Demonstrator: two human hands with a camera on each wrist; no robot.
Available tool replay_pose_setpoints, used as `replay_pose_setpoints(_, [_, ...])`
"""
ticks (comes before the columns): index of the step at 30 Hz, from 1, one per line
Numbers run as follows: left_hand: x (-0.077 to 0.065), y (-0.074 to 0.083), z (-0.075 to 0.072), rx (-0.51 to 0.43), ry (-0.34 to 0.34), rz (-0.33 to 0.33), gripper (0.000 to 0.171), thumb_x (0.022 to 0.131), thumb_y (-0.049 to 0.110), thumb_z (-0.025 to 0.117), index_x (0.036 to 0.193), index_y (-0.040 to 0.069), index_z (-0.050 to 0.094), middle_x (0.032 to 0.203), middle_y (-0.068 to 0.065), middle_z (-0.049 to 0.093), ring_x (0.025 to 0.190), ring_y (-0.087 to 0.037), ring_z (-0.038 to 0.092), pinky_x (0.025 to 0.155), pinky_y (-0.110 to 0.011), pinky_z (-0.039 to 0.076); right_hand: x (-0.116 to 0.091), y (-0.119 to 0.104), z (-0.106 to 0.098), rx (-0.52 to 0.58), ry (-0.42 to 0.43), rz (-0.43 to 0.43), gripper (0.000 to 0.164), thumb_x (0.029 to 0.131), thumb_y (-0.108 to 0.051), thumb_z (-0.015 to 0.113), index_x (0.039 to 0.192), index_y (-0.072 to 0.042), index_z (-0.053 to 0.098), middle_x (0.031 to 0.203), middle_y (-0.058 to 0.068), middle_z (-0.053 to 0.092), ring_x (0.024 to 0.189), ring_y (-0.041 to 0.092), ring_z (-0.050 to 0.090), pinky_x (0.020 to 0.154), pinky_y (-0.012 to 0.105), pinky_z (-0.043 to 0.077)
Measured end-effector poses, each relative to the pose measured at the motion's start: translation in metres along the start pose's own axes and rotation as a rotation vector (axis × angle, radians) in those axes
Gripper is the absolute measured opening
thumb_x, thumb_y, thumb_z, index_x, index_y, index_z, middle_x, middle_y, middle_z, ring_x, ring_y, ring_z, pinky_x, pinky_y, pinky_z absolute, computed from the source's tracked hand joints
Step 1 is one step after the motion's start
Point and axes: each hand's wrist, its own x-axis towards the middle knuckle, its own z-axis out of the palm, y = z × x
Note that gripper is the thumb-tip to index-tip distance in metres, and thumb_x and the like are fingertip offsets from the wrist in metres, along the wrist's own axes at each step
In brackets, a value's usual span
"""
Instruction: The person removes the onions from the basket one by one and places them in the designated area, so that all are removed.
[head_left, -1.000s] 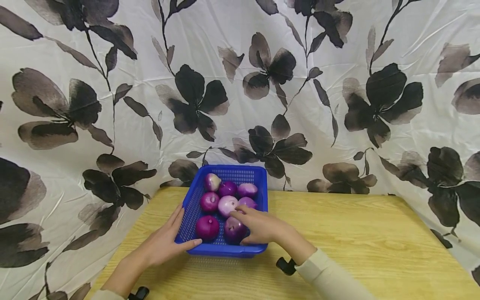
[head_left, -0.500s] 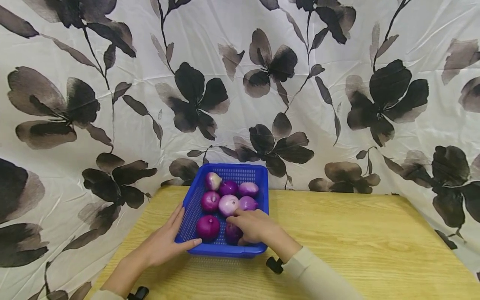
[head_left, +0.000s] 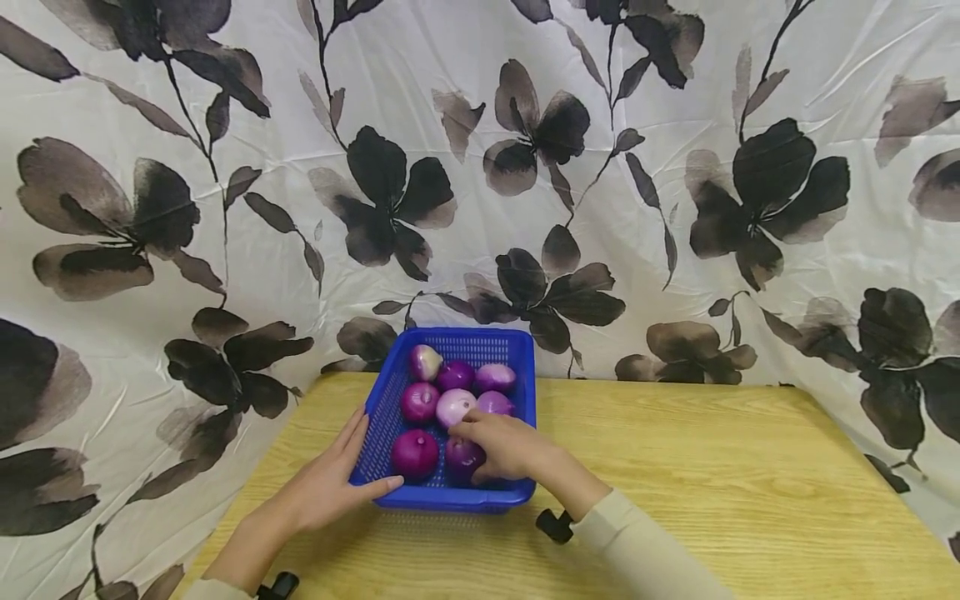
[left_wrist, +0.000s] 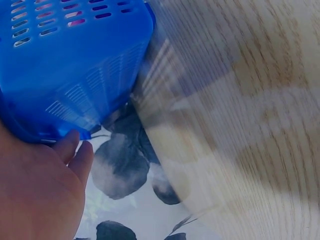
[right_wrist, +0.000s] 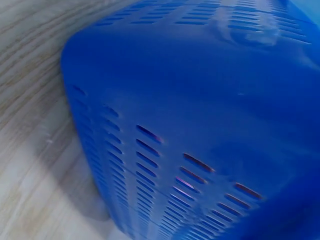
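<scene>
Fingers and thumb of the right hand (head_left: 506, 446) now curl round the near-right onion (head_left: 462, 460), which has shifted slightly leftward inside the blue basket (head_left: 450, 498), apparently being adjusted there. The left hand (head_left: 326, 490) rests at the rim, thumb apart; the onion's underside is hidden, and the right-wrist view shows little but slotted wall and tabletop (right_wrist: 35, 120).

Floral cloth (head_left: 465, 200) behind wooden table (head_left: 690, 467)

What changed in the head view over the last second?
Right hand moved left, its fingers and thumb now around the near-right purple onion, which shifted slightly left. Unchanged: left hand on the blue basket, and the seven other onions.
</scene>
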Motion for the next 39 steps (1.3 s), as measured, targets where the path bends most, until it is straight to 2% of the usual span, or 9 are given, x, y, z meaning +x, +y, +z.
replay_pose_setpoints(9, [-0.002, -0.001, 0.0, -0.01, -0.013, -0.013, 0.12, 0.086, 0.074, 0.064, 0.165, 0.006, 0.005, 0.172, -0.014, 0.002, 0.146, -0.051, 0.031, 0.11, -0.068, 0.035, -0.013, -0.001, -0.015, 0.132, 0.074, -0.039, 0.071, 0.08, -0.028, 0.09, 0.143, -0.014, 0.06, 0.14, 0.008, 0.058, 0.126, 0.023, 0.058, 0.107, 0.042, 0.048])
replay_pose_setpoints(20, [0.002, -0.001, -0.006, -0.015, 0.003, -0.001, 0.12, 0.086, 0.074, 0.064, 0.165, 0.008, 0.003, 0.172, -0.014, 0.002, 0.148, -0.05, 0.027, 0.111, -0.069, 0.033, -0.034, 0.015, -0.044, 0.267, 0.205, -0.097, 0.071, 0.078, -0.023, 0.091, 0.14, -0.008, 0.061, 0.134, 0.01, 0.058, 0.121, 0.025, 0.059, 0.104, 0.043, 0.05])
replay_pose_setpoints(29, [0.0, -0.001, 0.0, -0.011, -0.013, -0.002, 0.12, 0.086, 0.075, 0.064, 0.165, 0.006, 0.005, 0.172, -0.014, 0.001, 0.148, -0.051, 0.028, 0.111, -0.068, 0.033, -0.055, 0.035, -0.052, 0.289, 0.272, -0.013, 0.069, 0.077, -0.025, 0.092, 0.138, -0.01, 0.062, 0.131, 0.008, 0.06, 0.115, 0.025, 0.062, 0.099, 0.045, 0.054])
replay_pose_setpoints(34, [0.001, -0.002, 0.001, -0.017, -0.032, -0.017, 0.12, 0.086, 0.075, 0.063, 0.165, 0.006, 0.004, 0.172, -0.012, 0.0, 0.149, -0.051, 0.025, 0.112, -0.069, 0.031, -0.064, 0.046, -0.055, 0.291, 0.275, 0.036, 0.07, 0.077, -0.025, 0.091, 0.139, -0.009, 0.062, 0.129, 0.006, 0.061, 0.115, 0.024, 0.062, 0.098, 0.044, 0.054])
replay_pose_setpoints(39, [0.0, -0.002, 0.0, -0.017, -0.028, -0.016, 0.122, 0.085, 0.079, 0.06, 0.165, 0.007, 0.004, 0.173, -0.011, -0.001, 0.148, -0.051, 0.026, 0.112, -0.069, 0.032, -0.073, 0.059, -0.055, 0.281, 0.276, 0.069, 0.068, 0.078, -0.019, 0.09, 0.138, -0.006, 0.061, 0.133, 0.011, 0.059, 0.117, 0.029, 0.06, 0.098, 0.049, 0.054])
